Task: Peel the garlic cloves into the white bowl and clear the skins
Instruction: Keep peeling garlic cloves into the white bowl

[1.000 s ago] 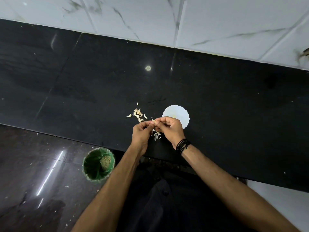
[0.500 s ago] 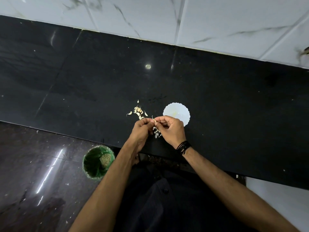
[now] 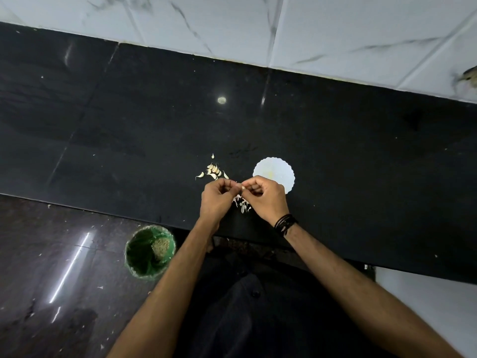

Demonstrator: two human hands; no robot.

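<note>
My left hand and my right hand meet fingertip to fingertip over the black counter, both pinching one small garlic clove between them. Just behind my left hand lies a small heap of unpeeled garlic cloves. The white scalloped bowl stands behind my right hand, which covers its near edge; a pale yellowish spot shows inside it. Loose papery skins lie on the counter under and between my hands.
A green bin with some waste inside stands on the dark floor below the counter's front edge, left of my left arm. White marble tiles form the wall behind. Scraps litter the floor.
The hands stay together on the clove, with only small shifts of the fingers. The view has drifted slightly, so hands and bowl sit a little higher in frame.
</note>
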